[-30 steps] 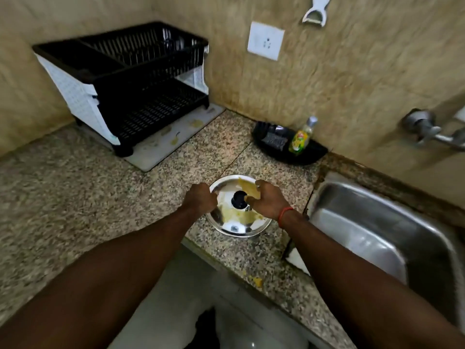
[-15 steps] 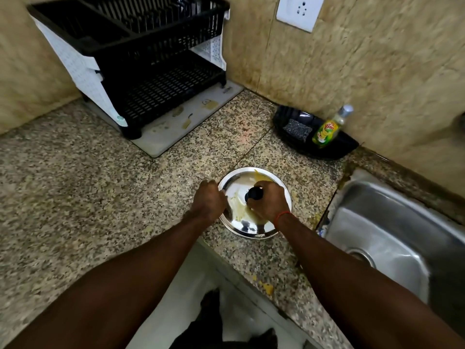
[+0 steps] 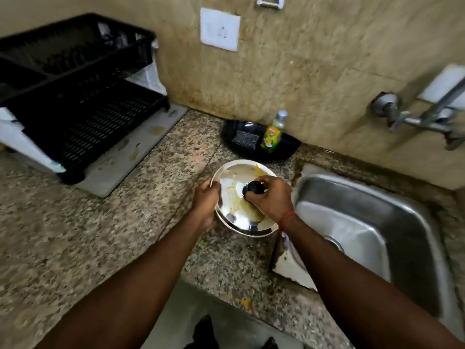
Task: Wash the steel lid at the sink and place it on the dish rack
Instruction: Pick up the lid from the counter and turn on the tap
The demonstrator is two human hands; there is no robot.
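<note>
Steel lid (image 3: 235, 197) is now tilting, apparently lifted off the worktop (image 3: 75, 235), knob upward; right hand (image 3: 270, 197) fingers gripping knob, left hand (image 3: 206, 200) clasping rim.

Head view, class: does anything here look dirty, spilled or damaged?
Yes. The steel lid is smeared with yellow residue. Yellow stains mark the white mat under the dish rack, and a yellow scrap lies at the counter's front edge. The counter edge beside the sink looks chipped.

Single head view (wide-angle); looks forward-down, close over counter (image 3: 75, 235); sink (image 3: 364, 222) at right.
</note>
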